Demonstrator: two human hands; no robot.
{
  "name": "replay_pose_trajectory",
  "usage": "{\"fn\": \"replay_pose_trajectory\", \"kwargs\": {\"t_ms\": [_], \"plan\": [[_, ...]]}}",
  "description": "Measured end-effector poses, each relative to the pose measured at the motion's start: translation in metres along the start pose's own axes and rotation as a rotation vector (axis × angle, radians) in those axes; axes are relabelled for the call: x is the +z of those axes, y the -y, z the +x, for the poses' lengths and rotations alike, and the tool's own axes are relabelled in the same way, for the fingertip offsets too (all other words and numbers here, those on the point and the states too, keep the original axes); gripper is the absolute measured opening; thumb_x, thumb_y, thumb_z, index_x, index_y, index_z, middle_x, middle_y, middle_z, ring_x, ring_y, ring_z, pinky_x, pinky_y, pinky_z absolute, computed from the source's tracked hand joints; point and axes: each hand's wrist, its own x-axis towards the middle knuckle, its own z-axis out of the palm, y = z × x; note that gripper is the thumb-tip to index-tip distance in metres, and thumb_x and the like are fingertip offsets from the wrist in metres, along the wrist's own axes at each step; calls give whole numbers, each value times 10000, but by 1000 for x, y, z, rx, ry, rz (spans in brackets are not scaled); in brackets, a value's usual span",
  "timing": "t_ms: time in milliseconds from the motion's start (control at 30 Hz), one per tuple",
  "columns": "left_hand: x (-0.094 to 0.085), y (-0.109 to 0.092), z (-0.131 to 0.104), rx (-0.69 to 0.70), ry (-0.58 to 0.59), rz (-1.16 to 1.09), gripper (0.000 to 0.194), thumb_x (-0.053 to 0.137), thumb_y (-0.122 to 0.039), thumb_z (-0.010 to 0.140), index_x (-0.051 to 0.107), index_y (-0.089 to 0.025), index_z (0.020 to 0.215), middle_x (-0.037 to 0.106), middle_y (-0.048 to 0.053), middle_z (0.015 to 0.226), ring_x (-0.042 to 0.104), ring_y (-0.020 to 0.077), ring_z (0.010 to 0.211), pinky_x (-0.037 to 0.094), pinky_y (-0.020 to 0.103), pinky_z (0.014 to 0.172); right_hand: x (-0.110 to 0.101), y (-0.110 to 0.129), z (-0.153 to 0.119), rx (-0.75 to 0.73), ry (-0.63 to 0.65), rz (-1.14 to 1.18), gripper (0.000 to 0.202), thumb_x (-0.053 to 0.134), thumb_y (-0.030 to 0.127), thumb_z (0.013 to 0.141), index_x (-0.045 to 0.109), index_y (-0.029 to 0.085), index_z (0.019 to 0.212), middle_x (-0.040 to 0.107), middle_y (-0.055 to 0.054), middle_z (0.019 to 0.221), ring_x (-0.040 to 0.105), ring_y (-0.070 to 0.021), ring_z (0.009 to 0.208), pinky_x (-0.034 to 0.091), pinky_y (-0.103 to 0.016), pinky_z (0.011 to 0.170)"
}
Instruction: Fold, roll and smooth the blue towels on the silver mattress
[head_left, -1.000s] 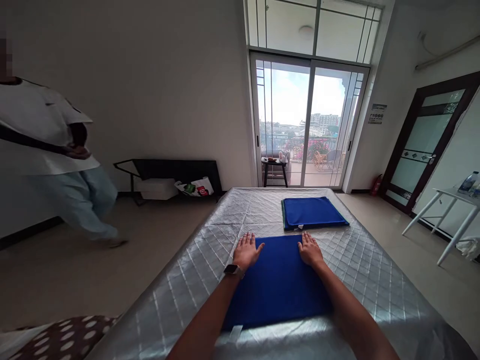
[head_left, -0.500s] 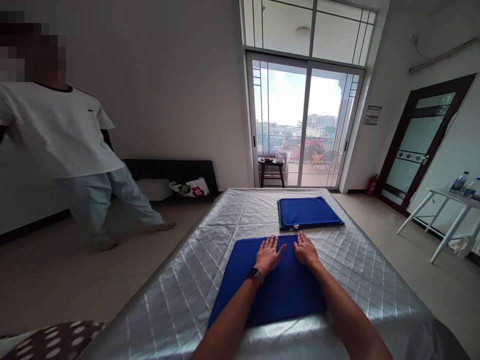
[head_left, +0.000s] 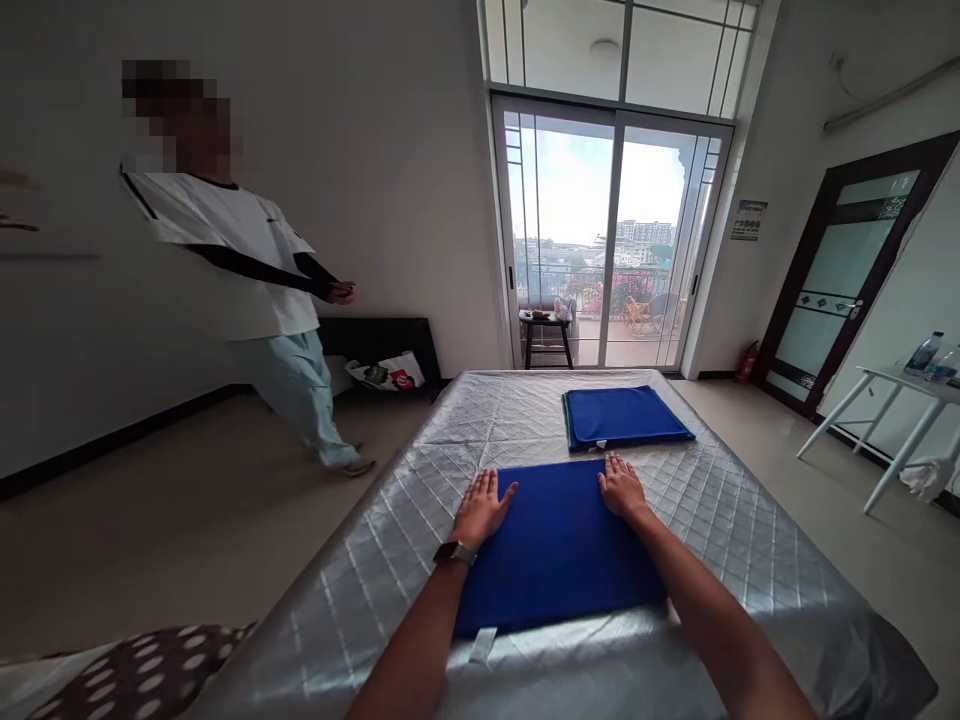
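Note:
A folded blue cloth (head_left: 559, 545) lies flat on the silver quilted cover (head_left: 375, 560) in front of me. My left hand (head_left: 482, 508) rests palm down on its far left corner, fingers stretched forward and thumb apart; a watch is on that wrist. On the far right part of the cloth lies my right hand (head_left: 621, 486), flat with its fingers out. A small pale tag (head_left: 483, 645) sticks out from the near edge. Beyond it lies a blue folded stack (head_left: 628, 415) with a green edge on its left side.
A person (head_left: 247, 270) in a white shirt walks at the left. A black low bench (head_left: 390, 335) with a bag (head_left: 386, 373) stands by the wall. To the right is a white table (head_left: 907, 378) with bottles. A dotted brown cloth (head_left: 150, 675) lies at lower left.
My left hand has slid left to the cloth's edge, and my right hand has shifted slightly right. The near-edge tag now shows. The person at the left has moved rightward.

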Motion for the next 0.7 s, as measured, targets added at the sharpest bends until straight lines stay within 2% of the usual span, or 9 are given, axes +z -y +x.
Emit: {"fn": "replay_pose_trajectory", "kwargs": {"t_ms": [233,433,533,633,700], "plan": [[12,7,6,41,-60,-3,865,134,-656,964,346,-36,1528,326,204,1597,274,299,1503,238,466,1220,6,-2,-16,18,28,6,658,254,386,1015,218,57,1585,202,-124,1646,123,-193,1541,82,-357,1229],[0,4,7,12,4,59,873,147,-663,964,341,-26,1529,299,195,1611,239,303,1514,213,438,1226,10,-5,-16,17,25,13,669,226,406,1019,209,49,1584,195,-126,1649,108,-179,1542,76,-347,1229],[0,-23,6,75,-47,60,862,153,-655,971,404,-18,1496,361,216,1580,284,326,1496,244,447,1215,14,-6,-13,13,20,17,673,232,415,1017,223,48,1581,216,-138,1642,112,-182,1542,81,-352,1229],[10,-75,4,312,-87,18,784,164,-617,991,435,-79,1492,421,188,1557,332,307,1478,263,455,1210,16,-7,-13,15,15,24,676,229,422,1019,222,45,1581,218,-144,1641,114,-186,1541,90,-358,1228],[22,-112,2,447,-88,-4,709,241,-610,996,439,-147,1496,435,159,1558,350,289,1469,256,469,1213,15,-8,-13,14,17,26,670,228,418,1022,218,49,1583,214,-144,1642,129,-192,1540,99,-362,1227]]}}
